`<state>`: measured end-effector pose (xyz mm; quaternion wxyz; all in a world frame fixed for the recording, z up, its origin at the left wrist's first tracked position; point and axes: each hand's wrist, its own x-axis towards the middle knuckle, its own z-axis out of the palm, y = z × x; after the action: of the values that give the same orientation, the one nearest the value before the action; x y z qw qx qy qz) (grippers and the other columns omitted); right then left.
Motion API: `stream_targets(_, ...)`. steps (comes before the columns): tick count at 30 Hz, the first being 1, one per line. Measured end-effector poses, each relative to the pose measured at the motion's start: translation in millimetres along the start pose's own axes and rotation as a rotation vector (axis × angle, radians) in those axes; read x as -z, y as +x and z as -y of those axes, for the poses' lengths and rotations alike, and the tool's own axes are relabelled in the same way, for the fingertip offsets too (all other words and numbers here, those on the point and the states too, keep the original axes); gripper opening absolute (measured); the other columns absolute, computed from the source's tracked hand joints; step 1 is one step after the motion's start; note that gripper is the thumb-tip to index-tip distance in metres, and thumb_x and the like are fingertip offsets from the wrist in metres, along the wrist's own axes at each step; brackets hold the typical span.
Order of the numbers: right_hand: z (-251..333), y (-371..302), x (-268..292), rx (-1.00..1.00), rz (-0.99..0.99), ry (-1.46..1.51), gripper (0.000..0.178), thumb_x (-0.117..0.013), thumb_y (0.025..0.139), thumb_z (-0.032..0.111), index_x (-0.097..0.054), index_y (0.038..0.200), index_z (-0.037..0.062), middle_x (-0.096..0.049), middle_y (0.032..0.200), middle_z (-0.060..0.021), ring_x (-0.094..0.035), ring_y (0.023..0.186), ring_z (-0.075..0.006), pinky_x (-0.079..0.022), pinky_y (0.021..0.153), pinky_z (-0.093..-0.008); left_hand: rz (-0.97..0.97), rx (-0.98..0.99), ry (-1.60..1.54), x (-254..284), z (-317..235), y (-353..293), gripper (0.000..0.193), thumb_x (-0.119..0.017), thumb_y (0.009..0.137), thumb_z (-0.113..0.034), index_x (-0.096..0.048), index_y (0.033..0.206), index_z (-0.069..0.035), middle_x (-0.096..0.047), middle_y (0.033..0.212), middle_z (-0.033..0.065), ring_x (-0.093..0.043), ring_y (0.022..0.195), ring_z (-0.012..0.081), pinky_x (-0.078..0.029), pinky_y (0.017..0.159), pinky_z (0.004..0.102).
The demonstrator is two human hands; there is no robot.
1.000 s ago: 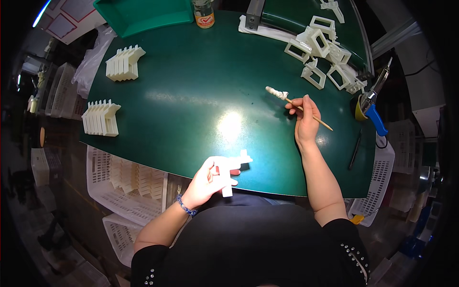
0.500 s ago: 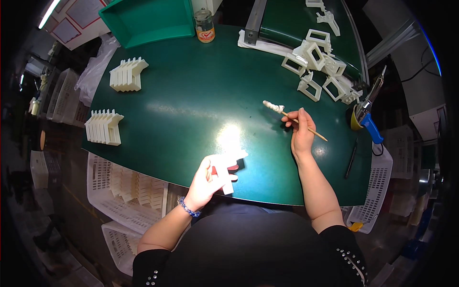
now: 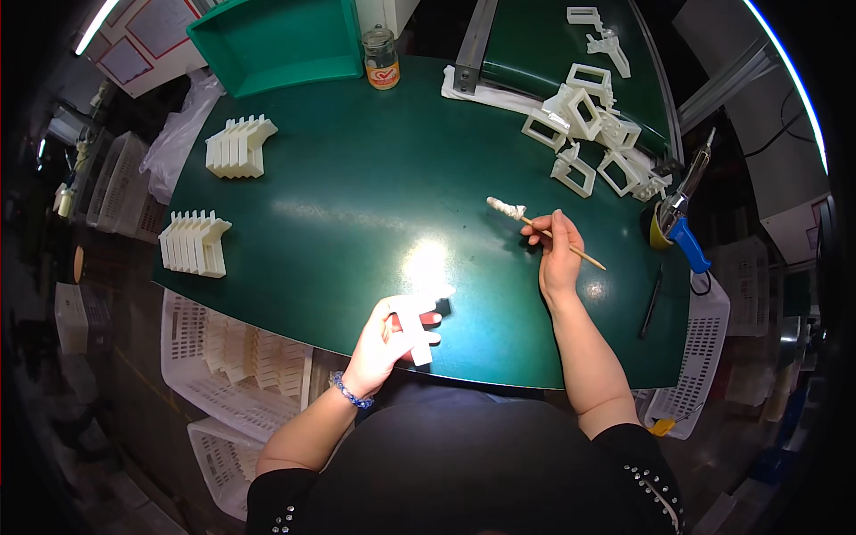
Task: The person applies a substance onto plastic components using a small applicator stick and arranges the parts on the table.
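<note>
At the table edge [image 3: 499, 383] — left fingers [image 3: 432, 338] grip white part [image 3: 413, 334], swab [image 3: 506, 209] well apart

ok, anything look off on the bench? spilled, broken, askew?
Mildly: the white frames at upper right lie jumbled, while the white parts at left sit in neat rows. Glare washes out the white piece in the left hand, so I can't judge damage there. No obvious spill.
</note>
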<state>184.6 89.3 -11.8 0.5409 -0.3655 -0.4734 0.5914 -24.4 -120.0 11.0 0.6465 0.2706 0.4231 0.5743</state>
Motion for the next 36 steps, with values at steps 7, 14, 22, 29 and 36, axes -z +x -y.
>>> stream_targets(7, 1, -8, -19, 0.03, 0.03, -0.084, 0.031, -0.046, 0.098, 0.024, -0.06, 0.083, 0.0003, -0.061, 0.076, -0.0082, -0.05, 0.062, -0.0119, -0.04, 0.061, -0.023, -0.135, -0.088, -0.025, -8, -11, -18, 0.04, -0.056, 0.089, -0.012, -0.041, 0.126, -0.005, -0.058, 0.116, 0.0197, -0.065, 0.094, 0.0273, -0.053, 0.081, 0.0361)
stream_targets(14, 10, -40, -14, 0.315, 0.14, -0.26, 0.025, -0.039, 0.1, 0.018, -0.057, 0.102, 0.001, -0.064, 0.099, -0.0096, -0.052, 0.073, -0.0092, -0.043, 0.068, -0.023, -0.067, 0.083, -0.029, 2, 7, -14, 0.047, -0.053, 0.094, -0.026, -0.03, 0.13, -0.006, -0.056, 0.124, 0.0146, -0.064, 0.087, 0.0163, -0.049, 0.063, 0.0207)
stream_targets(22, 15, -76, -44, 0.748, 0.769, -0.258, 0.018, -0.043, 0.092, 0.011, -0.056, 0.092, -0.0021, -0.062, 0.095, -0.019, -0.059, 0.088, -0.0273, -0.047, 0.076, -0.0358, -0.213, 0.124, 0.007, -11, 17, -13, 0.038, -0.054, 0.091, -0.023, -0.042, 0.122, -0.007, -0.062, 0.104, 0.0074, -0.059, 0.073, 0.0085, -0.048, 0.055, 0.0219)
stream_targets(29, 28, -85, -55, 0.548, 0.889, -0.564, 0.007, -0.054, 0.088, 0.009, -0.06, 0.087, 0.0095, -0.068, 0.095, -0.0126, -0.056, 0.077, -0.024, -0.045, 0.069, -0.0333, -0.244, 0.047, 0.1, -12, 26, -8, 0.038, -0.053, 0.09, -0.021, -0.044, 0.123, -0.006, -0.06, 0.096, 0.006, -0.058, 0.073, 0.0084, -0.05, 0.056, 0.0241)
stream_targets(36, 30, -92, -57, 0.837, 0.887, -0.639, 0.007, -0.055, 0.088, 0.012, -0.061, 0.087, 0.0095, -0.068, 0.098, -0.0129, -0.059, 0.082, -0.0286, -0.046, 0.075, -0.0366, -0.312, -0.122, 0.133, -17, 41, -5, 0.04, -0.054, 0.091, -0.023, -0.04, 0.126, -0.009, -0.058, 0.082, 0.0047, -0.055, 0.062, 0.0088, -0.05, 0.051, 0.024)
